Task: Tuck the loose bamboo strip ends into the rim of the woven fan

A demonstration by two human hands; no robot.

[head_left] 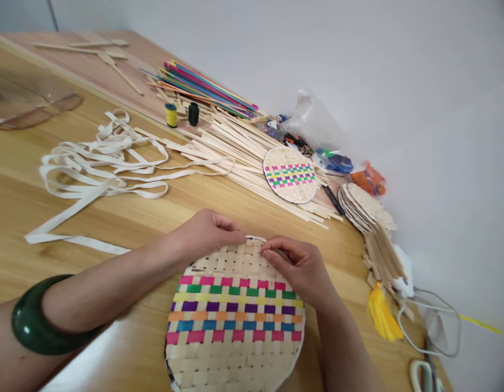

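Handling the white edging (255,238) along the far side of the woven disc (235,307), above the tabletop (194,198), probably goes best with it flat and taut. Left hand (206,234): grip pinched on the edging. Right hand (298,264): thumb and forefinger together just beside; anything between them is indistinct.

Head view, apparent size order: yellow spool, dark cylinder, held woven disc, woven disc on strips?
1. Held woven disc, nearer the camera
2. Woven disc on strips
3. Yellow spool, dark cylinder: too alike to rank
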